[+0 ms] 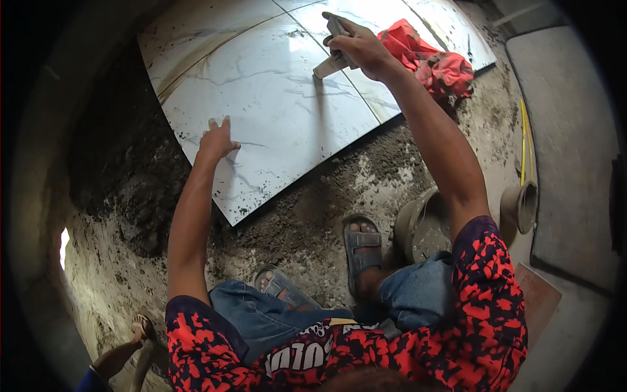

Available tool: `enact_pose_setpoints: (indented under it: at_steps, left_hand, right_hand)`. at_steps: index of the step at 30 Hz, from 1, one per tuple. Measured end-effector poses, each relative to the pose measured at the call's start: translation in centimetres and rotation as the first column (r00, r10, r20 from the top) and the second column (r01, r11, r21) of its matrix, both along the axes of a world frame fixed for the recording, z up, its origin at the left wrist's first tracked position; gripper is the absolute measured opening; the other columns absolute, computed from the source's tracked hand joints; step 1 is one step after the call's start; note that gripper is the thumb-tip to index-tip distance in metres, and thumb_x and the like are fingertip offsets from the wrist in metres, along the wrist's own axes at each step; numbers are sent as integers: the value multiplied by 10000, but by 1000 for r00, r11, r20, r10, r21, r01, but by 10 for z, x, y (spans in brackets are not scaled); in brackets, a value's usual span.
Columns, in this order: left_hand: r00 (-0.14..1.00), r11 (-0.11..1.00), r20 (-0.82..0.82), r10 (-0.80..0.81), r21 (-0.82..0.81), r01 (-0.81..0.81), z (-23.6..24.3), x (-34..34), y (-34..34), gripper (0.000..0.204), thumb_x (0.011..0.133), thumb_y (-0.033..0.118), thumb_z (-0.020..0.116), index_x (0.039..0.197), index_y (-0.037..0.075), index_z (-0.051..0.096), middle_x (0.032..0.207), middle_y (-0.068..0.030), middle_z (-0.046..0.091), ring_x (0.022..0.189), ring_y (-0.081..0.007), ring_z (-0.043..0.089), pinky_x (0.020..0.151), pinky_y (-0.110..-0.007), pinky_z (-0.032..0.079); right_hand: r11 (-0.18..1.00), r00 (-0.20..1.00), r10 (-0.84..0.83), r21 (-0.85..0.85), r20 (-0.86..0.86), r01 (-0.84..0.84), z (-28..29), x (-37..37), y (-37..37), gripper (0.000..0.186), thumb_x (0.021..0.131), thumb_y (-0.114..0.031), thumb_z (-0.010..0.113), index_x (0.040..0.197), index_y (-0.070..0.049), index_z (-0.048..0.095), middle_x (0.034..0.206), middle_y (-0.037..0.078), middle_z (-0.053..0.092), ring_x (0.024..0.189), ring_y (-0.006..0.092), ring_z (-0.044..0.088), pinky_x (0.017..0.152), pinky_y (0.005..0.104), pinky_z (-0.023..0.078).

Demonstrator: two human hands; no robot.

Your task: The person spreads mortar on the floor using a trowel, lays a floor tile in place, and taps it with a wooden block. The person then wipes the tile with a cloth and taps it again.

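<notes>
Large white marble-patterned tiles (274, 98) lie ahead of me, with dark crumbs scattered over them. My left hand (219, 138) rests on the nearest tile by its left edge, fingers spread and holding nothing. Farther right, my right hand (362, 47) is wrapped round a grey mallet-like tool (332, 66). Its pale cylindrical end points down and left, just over or on the tile; contact is hard to tell. The fingers hide part of the tool. Beside my right wrist, a crumpled red cloth (428, 60) lies on the tiles and hangs over their edge.
Dark loose mortar or soil (147, 202) borders the tiles. A dirty bucket (418, 225) stands by my right knee, near another round container (519, 206). A yellow strip (525, 140) and a grey slab (568, 130) lie right. Another person's hand (142, 326) shows lower left.
</notes>
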State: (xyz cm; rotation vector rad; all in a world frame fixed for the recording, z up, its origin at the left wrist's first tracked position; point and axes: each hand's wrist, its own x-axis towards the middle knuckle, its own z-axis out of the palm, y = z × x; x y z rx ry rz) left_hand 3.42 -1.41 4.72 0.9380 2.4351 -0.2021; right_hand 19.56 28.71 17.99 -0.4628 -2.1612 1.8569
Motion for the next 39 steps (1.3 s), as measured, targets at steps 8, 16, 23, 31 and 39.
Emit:
enact_pose_setpoints:
  at_steps: [8, 16, 23, 31, 39]
  left_hand:
    - [997, 997, -7, -77, -28, 77, 2, 27, 5, 944, 687, 352, 767, 1419, 81, 236, 1349, -359, 298, 1122, -418, 512, 906, -428, 457]
    - [995, 994, -63, -81, 66, 85, -10, 20, 1, 817, 609, 323, 810, 1272, 57, 413, 1118, -223, 564, 1116, -355, 490, 800, -512, 469]
    - [994, 997, -90, -60, 47, 64, -5, 27, -4, 793, 643, 324, 793, 1276, 44, 406, 1129, -183, 573, 1144, -337, 462, 856, -583, 440]
    - [996, 999, -82, -41, -16, 40, -3, 25, -7, 772, 635, 290, 804, 1251, 13, 432, 1158, -188, 567, 1152, -341, 461, 897, -593, 410]
    - [995, 997, -69, -69, 27, 71, -5, 30, 5, 725, 637, 269, 799, 1219, -3, 463, 1130, -202, 579, 1122, -342, 486, 902, -586, 411]
  right_hand:
    - [994, 976, -100, 55, 196, 91, 29, 77, 16, 275, 791, -162, 585, 1015, -6, 549, 803, 40, 556, 702, 109, 532, 628, 276, 453]
    - [665, 732, -64, 576, 679, -476, -17, 149, 22, 507, 891, -341, 424, 1255, 10, 461, 1194, 290, 515, 1117, 396, 510, 961, 411, 389]
    - [698, 353, -224, 402, 908, -592, -136, 215, 12, 486, 889, -307, 415, 1306, -73, 330, 1151, 307, 527, 1099, 476, 489, 952, 529, 376]
    - [622, 330, -63, 296, 942, -725, -160, 246, 31, 411, 795, -136, 482, 1177, 9, 448, 1041, 291, 588, 1022, 445, 546, 851, 482, 451]
    - [519, 729, -183, 695, 659, -498, -128, 175, 18, 286, 818, -168, 533, 1052, -3, 555, 975, 230, 597, 934, 397, 569, 801, 476, 457]
